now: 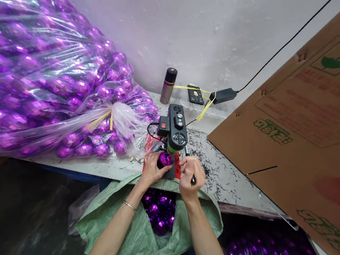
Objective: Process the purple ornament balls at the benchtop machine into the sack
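My left hand (153,168) grips a shiny purple faceted ball (165,159) under the head of a small black bench press machine (177,126). Around the handle of the machine's lever (193,179) my right hand (191,172) is closed. The machine stands on a red and dark base (177,166) near the table's front edge. Below my hands, an opened green woven sack (117,227) holds several more purple balls (159,213). The machine's head partly hides the top of the held ball.
A large clear bag of purple balls (40,86) fills the left. Behind the machine are a dark bottle (168,86), a black phone-like object (195,94) and a power adapter (224,95). Black scraps litter the white table (228,178). A cardboard box (310,133) leans at right.
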`<state>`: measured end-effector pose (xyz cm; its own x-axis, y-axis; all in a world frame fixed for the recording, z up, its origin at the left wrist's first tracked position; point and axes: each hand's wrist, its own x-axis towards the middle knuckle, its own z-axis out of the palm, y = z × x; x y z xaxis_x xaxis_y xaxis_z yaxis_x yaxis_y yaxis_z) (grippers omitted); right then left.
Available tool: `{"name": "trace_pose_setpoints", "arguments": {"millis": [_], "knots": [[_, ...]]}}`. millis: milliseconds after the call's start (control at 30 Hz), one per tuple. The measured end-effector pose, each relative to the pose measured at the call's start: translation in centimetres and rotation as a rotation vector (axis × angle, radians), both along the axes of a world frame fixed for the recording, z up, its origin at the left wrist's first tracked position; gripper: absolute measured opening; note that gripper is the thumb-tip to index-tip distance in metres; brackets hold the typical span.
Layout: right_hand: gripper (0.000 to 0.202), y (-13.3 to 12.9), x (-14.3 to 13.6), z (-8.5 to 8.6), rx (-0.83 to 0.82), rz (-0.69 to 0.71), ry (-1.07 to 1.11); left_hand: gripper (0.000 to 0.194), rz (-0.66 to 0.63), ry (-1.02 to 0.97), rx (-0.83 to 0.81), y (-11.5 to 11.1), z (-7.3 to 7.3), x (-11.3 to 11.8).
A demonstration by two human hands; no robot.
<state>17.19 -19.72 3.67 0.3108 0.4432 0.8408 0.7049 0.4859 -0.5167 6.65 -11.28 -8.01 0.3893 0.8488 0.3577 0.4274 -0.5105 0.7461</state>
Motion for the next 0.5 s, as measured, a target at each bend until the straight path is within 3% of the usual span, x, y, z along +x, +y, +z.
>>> {"name": "trace_pose_setpoints", "arguments": {"millis": [300, 500], "knots": [[0.030, 0.4, 0.5, -3.7, 0.043, 0.010, -0.090, 0.059, -0.001, 0.005, -0.007, 0.1, 0.2, -0.1], [0.033, 0.7, 0.5, -4.3, 0.052, -0.041, -0.099, 0.059, -0.001, 0.005, 0.006, 0.1, 0.2, -0.1]]}}
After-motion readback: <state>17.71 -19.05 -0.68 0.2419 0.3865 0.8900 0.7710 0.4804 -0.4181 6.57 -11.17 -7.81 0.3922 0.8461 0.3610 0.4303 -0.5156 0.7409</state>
